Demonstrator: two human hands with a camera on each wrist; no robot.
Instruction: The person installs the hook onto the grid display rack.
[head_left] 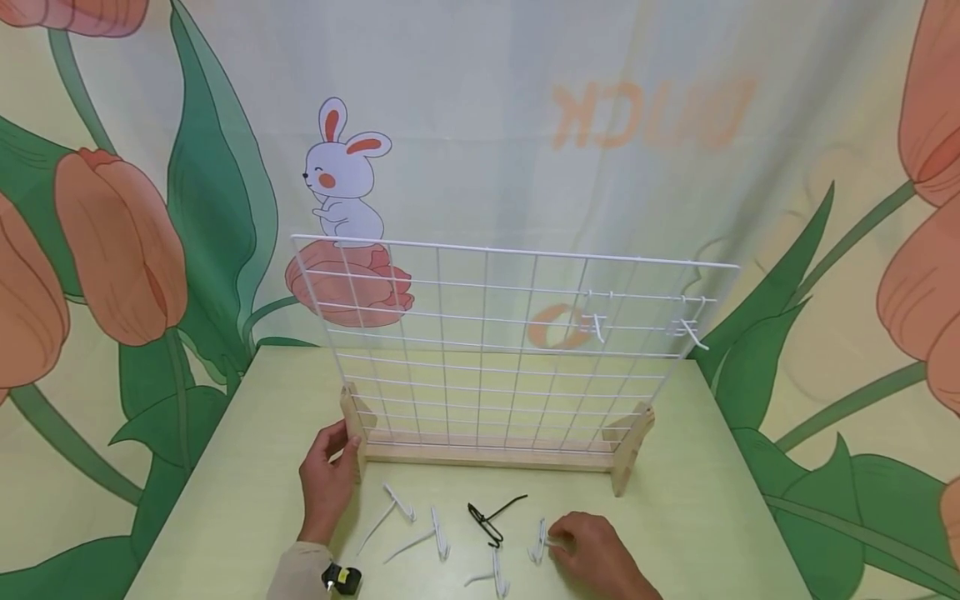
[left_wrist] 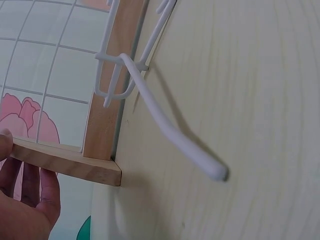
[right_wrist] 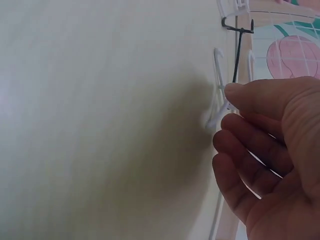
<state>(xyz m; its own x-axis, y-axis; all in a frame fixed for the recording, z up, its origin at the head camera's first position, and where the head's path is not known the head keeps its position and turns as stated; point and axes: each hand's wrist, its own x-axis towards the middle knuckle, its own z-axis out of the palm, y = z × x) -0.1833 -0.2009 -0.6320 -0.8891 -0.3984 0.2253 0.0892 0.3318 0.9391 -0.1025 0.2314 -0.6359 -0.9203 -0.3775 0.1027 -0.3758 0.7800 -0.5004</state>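
A white wire grid panel (head_left: pixel 487 350) stands upright in a wooden base (head_left: pixel 487 457). My left hand (head_left: pixel 330 475) holds the base's left foot (left_wrist: pixel 75 165), thumb on one side and fingers on the other. My right hand (head_left: pixel 596 554) pinches a white hook (right_wrist: pixel 216 90) between thumb and forefinger, low over the table. Other hooks lie in front of the base: a black one (head_left: pixel 483 525), and white ones at the left (head_left: pixel 401 504), beside it (head_left: pixel 438 537) and near the front (head_left: pixel 498 573). Two white hooks (head_left: pixel 597 325) hang at the grid's upper right.
The pale table (head_left: pixel 697 517) carries the stand and the loose hooks. A curtain (head_left: pixel 465 108) printed with tulips and a rabbit hangs behind. A small black device (head_left: pixel 342 578) sits at the left wrist.
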